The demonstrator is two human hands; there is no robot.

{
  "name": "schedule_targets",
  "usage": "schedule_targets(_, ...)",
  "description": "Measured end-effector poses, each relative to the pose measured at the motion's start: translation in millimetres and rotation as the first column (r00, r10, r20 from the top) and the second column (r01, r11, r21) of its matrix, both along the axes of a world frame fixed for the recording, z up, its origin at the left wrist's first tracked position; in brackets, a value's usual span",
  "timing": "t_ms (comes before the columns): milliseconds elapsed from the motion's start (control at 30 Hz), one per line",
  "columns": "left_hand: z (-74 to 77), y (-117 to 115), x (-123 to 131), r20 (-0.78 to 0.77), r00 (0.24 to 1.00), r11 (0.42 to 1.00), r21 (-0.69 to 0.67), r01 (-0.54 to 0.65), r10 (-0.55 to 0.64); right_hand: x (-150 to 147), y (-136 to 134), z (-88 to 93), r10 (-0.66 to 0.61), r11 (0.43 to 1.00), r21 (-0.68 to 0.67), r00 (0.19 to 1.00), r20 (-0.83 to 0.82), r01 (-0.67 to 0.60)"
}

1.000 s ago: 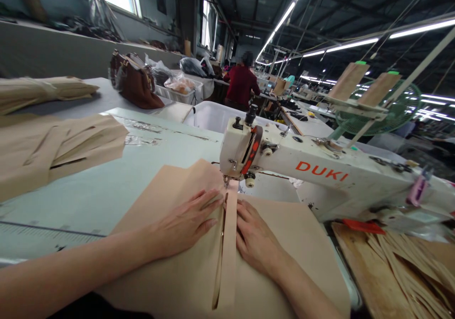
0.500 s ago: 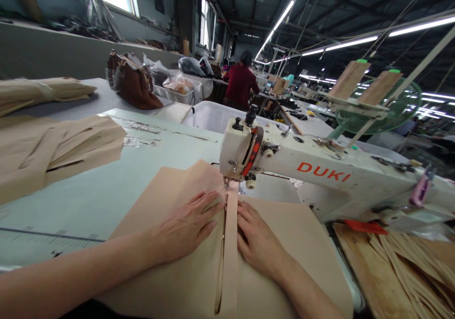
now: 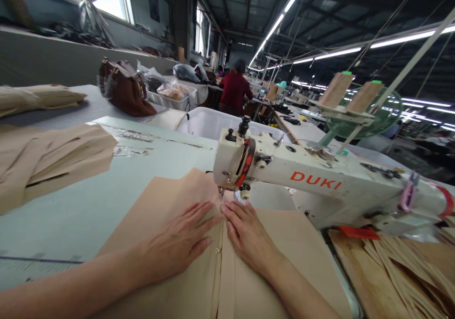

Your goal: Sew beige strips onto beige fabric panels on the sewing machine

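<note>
A large beige panel [image 3: 291, 252] of fabric or leather lies on the sewing machine bed. Down its middle runs a beige strip [image 3: 227, 286] beside a narrow slit, where a small metal piece [image 3: 218, 250] looks like a zipper slider. Flat on the panel, left of the slit, rests my left hand [image 3: 181, 238] with its fingers stretched out. My right hand [image 3: 252, 238] is open too, fingers laid across the upper strip and their tips at the slit. Just beyond the fingertips is the presser foot [image 3: 221, 193] of the white sewing machine [image 3: 273, 167]; the needle point is hard to make out.
Stacked beige pieces [image 3: 53, 158] lie on the left, near a brown handbag [image 3: 128, 91]. Beige strips [image 3: 408, 267] cover a wooden board at right. Two thread cones [image 3: 336, 89] stand behind the machine. A person in dark red [image 3: 234, 91] sits farther back.
My right hand has shifted from the strip's right edge onto the strip, fingertips closer to my left hand. The slit looks narrower. The whole view has shifted slightly.
</note>
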State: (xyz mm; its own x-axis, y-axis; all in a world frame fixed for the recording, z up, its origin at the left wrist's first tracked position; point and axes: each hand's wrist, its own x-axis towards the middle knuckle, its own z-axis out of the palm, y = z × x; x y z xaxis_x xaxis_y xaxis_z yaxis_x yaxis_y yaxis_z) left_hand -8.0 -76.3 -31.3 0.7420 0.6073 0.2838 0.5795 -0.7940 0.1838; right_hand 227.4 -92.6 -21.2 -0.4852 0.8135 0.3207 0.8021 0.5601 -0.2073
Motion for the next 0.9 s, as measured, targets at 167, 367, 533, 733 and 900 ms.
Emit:
schedule_targets(167, -3.5, 9, 2, 0.003, 1.0, 1.0, 0.024, 0.005, -0.005, 4, 9, -0.7, -0.002, 1.0, 0.01, 0.999, 0.035, 0.002)
schedule_targets(367, -1.8, 18, 4, 0.015, 1.0, 0.999, 0.038, 0.023, -0.024, 7, 19, -1.1, 0.0, 1.0, 0.028, 1.0, 0.025, -0.001)
schedule_targets(533, -1.8, 18, 3, 0.058, 0.998, 1.0, 0.016, 0.02, -0.021, 6, 19, -3.1, -0.006, 1.0, 0.031, 1.0, 0.021, 0.006)
schedule_targets(733, -4.2, 21, 0, 0.065, 0.997, 0.999, 0.007, 0.032, -0.032, 8, 21, -4.5, -0.008, 0.999, 0.033, 0.999, 0.043, 0.006)
schedule_targets(900, -4.0, 29, 2, 0.038, 0.998, 0.999, 0.01, 0.047, -0.048, 8, 29, -7.6, -0.011, 0.999, 0.041, 0.999, 0.052, 0.009)
